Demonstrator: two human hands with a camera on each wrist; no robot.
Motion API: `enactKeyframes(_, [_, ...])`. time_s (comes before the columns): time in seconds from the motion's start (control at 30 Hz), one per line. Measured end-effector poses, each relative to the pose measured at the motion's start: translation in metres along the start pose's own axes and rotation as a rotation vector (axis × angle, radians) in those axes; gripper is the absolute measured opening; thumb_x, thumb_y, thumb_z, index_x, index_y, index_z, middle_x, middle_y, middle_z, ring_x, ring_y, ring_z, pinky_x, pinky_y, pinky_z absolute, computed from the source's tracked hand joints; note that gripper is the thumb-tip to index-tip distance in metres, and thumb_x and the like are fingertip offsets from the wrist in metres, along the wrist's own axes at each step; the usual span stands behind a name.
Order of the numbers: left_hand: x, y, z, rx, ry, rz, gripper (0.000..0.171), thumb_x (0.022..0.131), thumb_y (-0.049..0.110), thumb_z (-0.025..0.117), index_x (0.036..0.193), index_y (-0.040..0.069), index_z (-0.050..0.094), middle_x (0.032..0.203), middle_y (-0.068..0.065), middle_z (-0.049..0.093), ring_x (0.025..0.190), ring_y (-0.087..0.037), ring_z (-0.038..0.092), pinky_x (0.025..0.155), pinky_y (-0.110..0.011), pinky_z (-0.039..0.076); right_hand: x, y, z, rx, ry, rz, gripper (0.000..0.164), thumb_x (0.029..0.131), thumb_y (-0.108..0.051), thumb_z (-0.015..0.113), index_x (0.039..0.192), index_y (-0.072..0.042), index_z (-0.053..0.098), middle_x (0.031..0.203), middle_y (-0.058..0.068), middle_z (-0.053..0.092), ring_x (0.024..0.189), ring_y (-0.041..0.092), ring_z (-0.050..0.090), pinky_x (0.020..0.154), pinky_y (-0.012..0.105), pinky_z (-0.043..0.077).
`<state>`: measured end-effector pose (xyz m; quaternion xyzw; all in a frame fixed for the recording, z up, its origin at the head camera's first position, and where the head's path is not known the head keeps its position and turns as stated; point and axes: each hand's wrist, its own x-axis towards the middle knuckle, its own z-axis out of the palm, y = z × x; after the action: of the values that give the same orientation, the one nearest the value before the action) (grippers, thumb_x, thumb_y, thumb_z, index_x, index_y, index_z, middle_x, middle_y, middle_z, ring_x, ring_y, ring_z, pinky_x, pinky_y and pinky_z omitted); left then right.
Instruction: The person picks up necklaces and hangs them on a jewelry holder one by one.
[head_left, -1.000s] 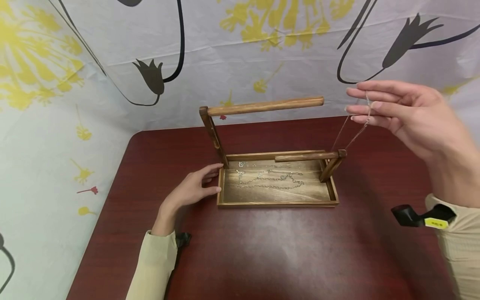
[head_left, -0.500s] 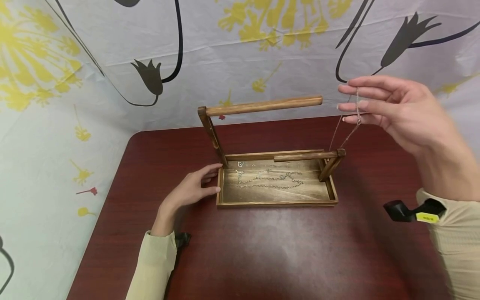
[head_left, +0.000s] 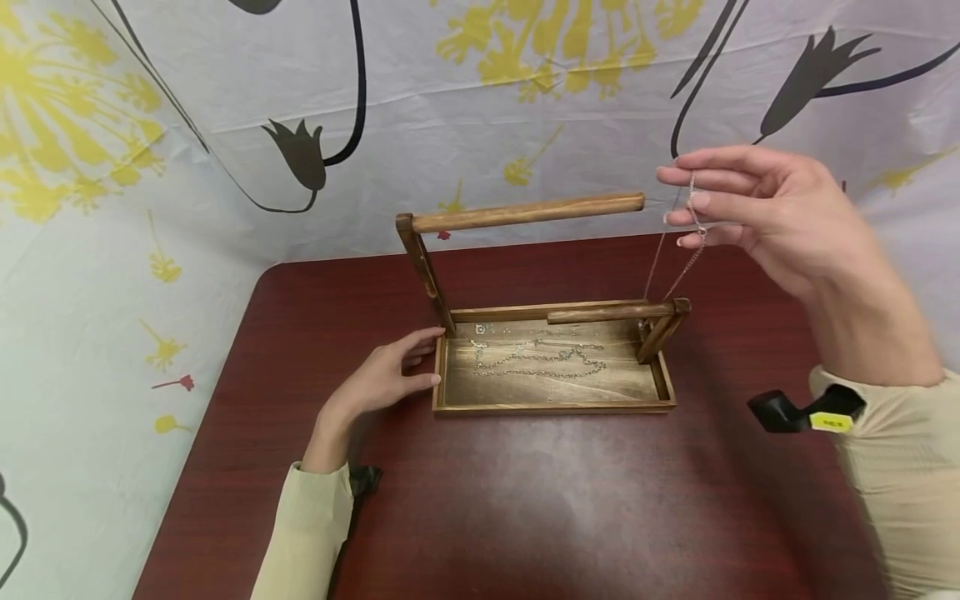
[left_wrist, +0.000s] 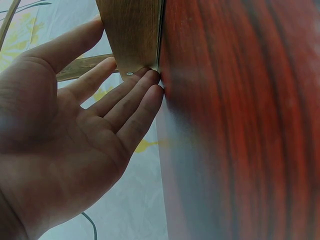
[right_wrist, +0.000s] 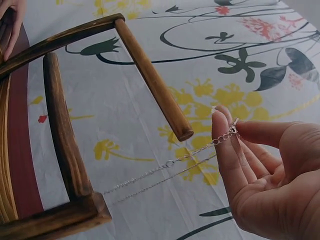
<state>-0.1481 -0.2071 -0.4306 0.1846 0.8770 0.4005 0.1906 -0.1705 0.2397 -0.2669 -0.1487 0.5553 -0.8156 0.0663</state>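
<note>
My right hand (head_left: 780,217) pinches a thin silver chain necklace (right_wrist: 200,149) between thumb and fingers, raised to the right of a wooden jewelry stand. The necklace hangs as two strands past the stand's short right post; its lower end is hidden. The stand has a tall upper bar (head_left: 528,213) with a free right end and a lower bar (head_left: 615,313) with a free left end. My left hand (head_left: 380,377) rests its fingertips and thumb against the left end of the stand's tray (head_left: 555,408), fingers fairly straight. In the left wrist view those fingertips (left_wrist: 154,95) meet its bottom edge.
Inside the tray lie a silver chain (head_left: 540,372) and several small shiny pieces. The stand is on a dark red table (head_left: 562,500). A patterned white cloth (head_left: 225,167) hangs close behind and on the left.
My right hand has moved left with the necklace, closer to the free end of the upper bar. My left hand and the stand have stayed where they were.
</note>
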Motion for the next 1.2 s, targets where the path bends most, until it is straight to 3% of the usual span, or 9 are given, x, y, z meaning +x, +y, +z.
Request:
enactKeyframes(0.4, [0.000, -0.001, 0.000, 0.002, -0.002, 0.001, 0.066, 0.093, 0.020, 0.073, 0.152, 0.019, 0.042, 0.146, -0.010, 0.051, 0.133, -0.028, 0.050, 0.109, -0.044, 0.044, 0.012, 0.005, 0.009, 0.044, 0.008, 0.007, 0.038, 0.091, 0.020, 0.055, 0.127, 0.010, 0.059, 0.121, 0.022, 0.067, 0.077, 0.028, 0.073, 0.061, 0.034, 0.062])
enactKeyframes(1.2, [0.001, -0.001, -0.001, 0.017, -0.003, -0.004, 0.066, 0.093, 0.022, 0.073, 0.151, 0.021, 0.042, 0.146, -0.009, 0.051, 0.132, -0.027, 0.051, 0.108, -0.044, 0.044, 0.025, 0.013, 0.038, -0.048, -0.025, 0.044, 0.032, 0.089, 0.011, 0.066, 0.121, 0.011, 0.062, 0.117, 0.022, 0.068, 0.081, 0.027, 0.072, 0.066, 0.033, 0.062])
